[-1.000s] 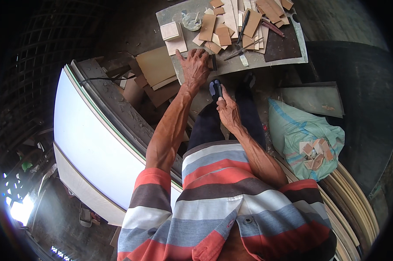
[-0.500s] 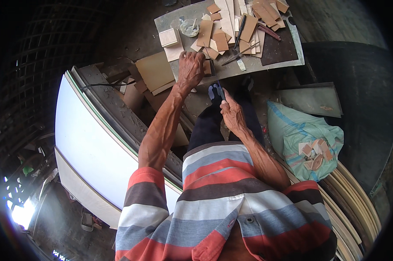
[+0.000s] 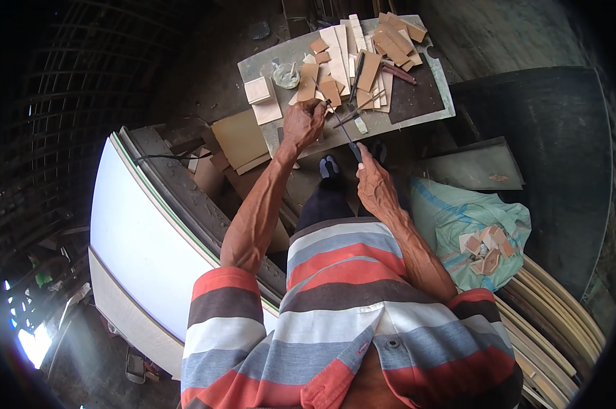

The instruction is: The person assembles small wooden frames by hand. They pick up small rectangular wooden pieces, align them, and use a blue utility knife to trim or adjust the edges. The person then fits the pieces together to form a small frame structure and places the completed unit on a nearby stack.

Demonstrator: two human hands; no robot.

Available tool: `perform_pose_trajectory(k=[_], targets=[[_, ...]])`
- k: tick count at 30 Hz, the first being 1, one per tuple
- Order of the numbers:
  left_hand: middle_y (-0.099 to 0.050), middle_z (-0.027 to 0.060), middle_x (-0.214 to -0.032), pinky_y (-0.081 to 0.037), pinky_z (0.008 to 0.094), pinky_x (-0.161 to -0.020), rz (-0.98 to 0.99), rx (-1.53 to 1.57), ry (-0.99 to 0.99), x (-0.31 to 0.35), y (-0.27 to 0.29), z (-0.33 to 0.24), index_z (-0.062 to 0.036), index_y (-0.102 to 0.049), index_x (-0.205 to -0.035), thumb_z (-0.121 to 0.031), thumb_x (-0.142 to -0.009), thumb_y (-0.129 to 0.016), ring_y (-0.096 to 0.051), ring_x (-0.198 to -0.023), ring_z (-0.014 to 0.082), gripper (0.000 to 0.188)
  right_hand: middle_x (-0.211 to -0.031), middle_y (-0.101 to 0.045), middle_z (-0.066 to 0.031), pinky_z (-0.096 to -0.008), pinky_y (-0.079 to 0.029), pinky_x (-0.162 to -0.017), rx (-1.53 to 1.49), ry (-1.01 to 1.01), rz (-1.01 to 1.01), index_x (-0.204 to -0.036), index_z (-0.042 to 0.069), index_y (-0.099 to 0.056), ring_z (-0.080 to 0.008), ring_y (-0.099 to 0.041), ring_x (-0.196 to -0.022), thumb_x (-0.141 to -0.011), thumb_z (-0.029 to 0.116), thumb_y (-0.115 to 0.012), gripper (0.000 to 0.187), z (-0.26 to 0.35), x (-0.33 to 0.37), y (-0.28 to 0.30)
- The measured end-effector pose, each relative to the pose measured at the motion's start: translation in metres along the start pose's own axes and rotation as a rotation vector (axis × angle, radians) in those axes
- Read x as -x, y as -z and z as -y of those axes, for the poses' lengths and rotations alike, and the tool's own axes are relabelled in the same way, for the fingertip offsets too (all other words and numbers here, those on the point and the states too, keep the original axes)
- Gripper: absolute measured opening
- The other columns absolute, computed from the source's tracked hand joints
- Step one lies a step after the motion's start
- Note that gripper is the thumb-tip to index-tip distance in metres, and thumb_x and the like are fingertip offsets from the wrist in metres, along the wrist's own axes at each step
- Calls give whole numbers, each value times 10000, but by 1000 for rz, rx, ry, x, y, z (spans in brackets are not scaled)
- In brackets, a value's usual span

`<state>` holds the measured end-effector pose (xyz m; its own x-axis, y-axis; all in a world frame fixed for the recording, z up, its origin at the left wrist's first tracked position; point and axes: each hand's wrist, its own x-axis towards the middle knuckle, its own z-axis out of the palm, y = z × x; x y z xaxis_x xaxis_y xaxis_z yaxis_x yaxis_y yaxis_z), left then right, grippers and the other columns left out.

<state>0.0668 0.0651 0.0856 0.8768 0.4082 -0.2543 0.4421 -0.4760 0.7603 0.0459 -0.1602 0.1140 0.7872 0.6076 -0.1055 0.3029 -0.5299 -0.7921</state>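
Our right hand [image 3: 377, 185] grips a thin tool [image 3: 347, 133] by its handle [image 3: 356, 153], the best hold; it should feel light, stiff. Ahead-left, our left hand [image 3: 304, 125] pinches something small [image 3: 327, 103], perhaps wood.

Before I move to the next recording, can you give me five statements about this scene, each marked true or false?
1. The right hand holds a dark-handled tool. True.
2. The left hand lies on the green bag. False: the left hand is over the table.
3. Small wood pieces lie on the green bag. True.
4. The translucent container stands on the floor. False: the translucent container is on the table.
5. The shirt is plain white. False: the shirt has coloured stripes.
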Motion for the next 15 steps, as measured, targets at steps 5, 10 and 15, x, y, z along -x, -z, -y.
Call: perform_pose_trajectory(k=[5,10,15], targets=[[-571,132,-567,-443,374,-563,69,138,-3,-22,-4,-28,7,-677,-797,-305,-852,-546,-544,-521,213,343,-957,-589,-248,-455,-495,-720,134,-57,92,-1473,79,-247,-406,-611,-820,-894,-18,-441,618,11,-6,47],[-576,95,-541,-446,350,-554,120,163,103,-40,-17,-70,8,-704,-786,-380,-806,-581,-551,-516,169,407,-912,-591,-238,-468,-493,-694,262,-23,120,-1484,90,-229,-408,-608,-790,-881,-16,-470,657,6,-16,91],[-616,107,-578,-467,357,-596,87,101,200,-63,-38,-97,-34,-736,-820,-368,-772,-596,-586,-562,181,365,-840,-569,-242,-514,-499,-667,235,3,140,-1505,162,-178,-444,-608,-740,-803,-29,-489,792,-14,-31,129]])
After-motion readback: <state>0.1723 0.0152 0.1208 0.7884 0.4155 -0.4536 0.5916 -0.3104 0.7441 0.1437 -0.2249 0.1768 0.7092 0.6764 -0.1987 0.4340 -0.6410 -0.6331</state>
